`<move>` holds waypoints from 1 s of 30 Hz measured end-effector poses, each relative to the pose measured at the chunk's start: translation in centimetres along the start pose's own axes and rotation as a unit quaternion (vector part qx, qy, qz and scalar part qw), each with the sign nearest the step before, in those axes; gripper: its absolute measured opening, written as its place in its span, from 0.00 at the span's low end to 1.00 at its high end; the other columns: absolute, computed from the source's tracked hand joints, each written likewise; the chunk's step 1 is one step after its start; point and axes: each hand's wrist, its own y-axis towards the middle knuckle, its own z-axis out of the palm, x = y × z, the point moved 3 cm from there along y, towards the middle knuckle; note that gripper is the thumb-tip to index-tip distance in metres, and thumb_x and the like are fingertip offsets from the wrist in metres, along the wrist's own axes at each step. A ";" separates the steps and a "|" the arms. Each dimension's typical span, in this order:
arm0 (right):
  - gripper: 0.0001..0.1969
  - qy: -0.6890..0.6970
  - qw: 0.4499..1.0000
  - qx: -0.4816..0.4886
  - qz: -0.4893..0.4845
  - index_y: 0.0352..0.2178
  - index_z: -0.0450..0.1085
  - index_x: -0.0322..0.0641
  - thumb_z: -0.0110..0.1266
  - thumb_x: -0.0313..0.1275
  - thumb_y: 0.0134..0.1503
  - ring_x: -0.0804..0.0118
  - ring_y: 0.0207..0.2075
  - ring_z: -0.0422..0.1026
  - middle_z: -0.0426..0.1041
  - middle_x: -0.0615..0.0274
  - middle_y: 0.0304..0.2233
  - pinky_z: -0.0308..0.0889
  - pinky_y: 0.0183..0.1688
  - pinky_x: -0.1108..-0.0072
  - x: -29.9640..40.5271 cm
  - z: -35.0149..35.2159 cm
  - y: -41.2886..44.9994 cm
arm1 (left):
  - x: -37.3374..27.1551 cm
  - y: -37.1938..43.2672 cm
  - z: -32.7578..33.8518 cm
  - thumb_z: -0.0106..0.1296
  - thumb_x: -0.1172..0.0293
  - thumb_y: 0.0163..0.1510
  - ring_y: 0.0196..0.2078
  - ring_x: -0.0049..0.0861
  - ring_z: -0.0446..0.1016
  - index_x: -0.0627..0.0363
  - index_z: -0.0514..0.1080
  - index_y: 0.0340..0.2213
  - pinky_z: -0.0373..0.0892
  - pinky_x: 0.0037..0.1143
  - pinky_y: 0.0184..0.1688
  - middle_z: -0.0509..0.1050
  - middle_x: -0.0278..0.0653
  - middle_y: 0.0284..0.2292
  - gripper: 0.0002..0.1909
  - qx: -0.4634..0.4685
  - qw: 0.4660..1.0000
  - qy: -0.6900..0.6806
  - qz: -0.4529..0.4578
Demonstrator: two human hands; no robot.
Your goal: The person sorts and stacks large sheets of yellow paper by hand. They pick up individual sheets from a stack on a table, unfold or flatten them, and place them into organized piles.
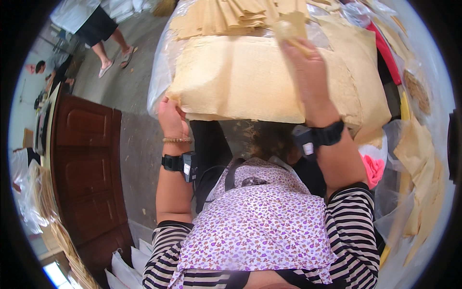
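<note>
A broad tan sheet (pixel 238 79), thin and flexible, lies over the front of the worktop, its lower edge above my lap. At the sheet's front left corner, my left hand (pixel 173 110) pinches the edge between thumb and fingers. My right hand (pixel 306 59) is raised over the right part of the sheet and grips a light wooden handle (pixel 299 47); the tool's far end is blurred, so its kind cannot be told. Beyond the sheet lies a fanned pile of folded tan sheets (pixel 231 18). More tan sheets (pixel 346 79) are layered to the right.
Clear plastic film (pixel 158 90) hangs over the worktop's left edge. A dark red wooden cabinet (pixel 86 144) stands to the left. A person (pixel 97 32) stands on the floor at upper left, others farther off. At right are a pink cloth (pixel 371 169) and loose tan sheets (pixel 418 169).
</note>
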 end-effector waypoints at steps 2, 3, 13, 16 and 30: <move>0.14 -0.066 0.997 0.048 -0.009 0.42 0.74 0.33 0.62 0.30 0.55 0.74 0.34 0.75 0.78 0.62 0.33 0.70 0.37 0.82 -3.3 4.4 -0.6 | 0.7 -0.2 -1.4 0.44 0.78 0.57 0.39 0.24 0.78 0.60 0.69 0.49 0.75 0.25 0.39 0.77 0.38 0.40 0.18 0.054 0.997 0.027 -0.055; 0.14 -0.111 0.991 0.068 -0.038 0.40 0.75 0.33 0.62 0.32 0.54 0.69 0.33 0.77 0.79 0.55 0.31 0.71 0.37 0.77 -5.2 6.4 -1.1 | 0.3 -0.5 -1.3 0.44 0.78 0.57 0.39 0.24 0.78 0.60 0.69 0.49 0.75 0.25 0.39 0.77 0.38 0.40 0.18 0.048 0.997 0.023 -0.051; 0.14 -0.311 0.923 0.164 -0.155 0.37 0.76 0.35 0.62 0.29 0.48 0.48 0.37 0.76 0.78 0.49 0.35 0.71 0.41 0.66 -10.6 14.2 -6.2 | -1.7 -1.5 -0.5 0.53 0.78 0.55 0.33 0.20 0.79 0.57 0.61 0.59 0.76 0.20 0.28 0.78 0.37 0.38 0.30 0.066 0.991 0.103 -0.057; 0.13 -0.317 0.903 0.163 -0.241 0.36 0.77 0.37 0.62 0.31 0.48 0.50 0.38 0.76 0.78 0.51 0.35 0.69 0.44 0.67 -9.8 15.1 -6.0 | -1.1 -0.9 -0.9 0.52 0.78 0.55 0.32 0.18 0.78 0.53 0.61 0.60 0.76 0.20 0.27 0.77 0.36 0.38 0.31 0.064 0.980 0.183 -0.045; 0.38 -0.535 0.734 0.323 -0.267 0.58 0.60 0.38 0.63 0.39 0.47 0.53 0.63 0.59 0.62 0.49 0.60 0.49 0.64 0.55 -10.8 15.7 -10.3 | -0.4 -0.8 -1.2 0.56 0.73 0.55 0.30 0.17 0.74 0.64 0.59 0.60 0.71 0.18 0.28 0.76 0.39 0.40 0.32 0.076 0.969 0.235 -0.006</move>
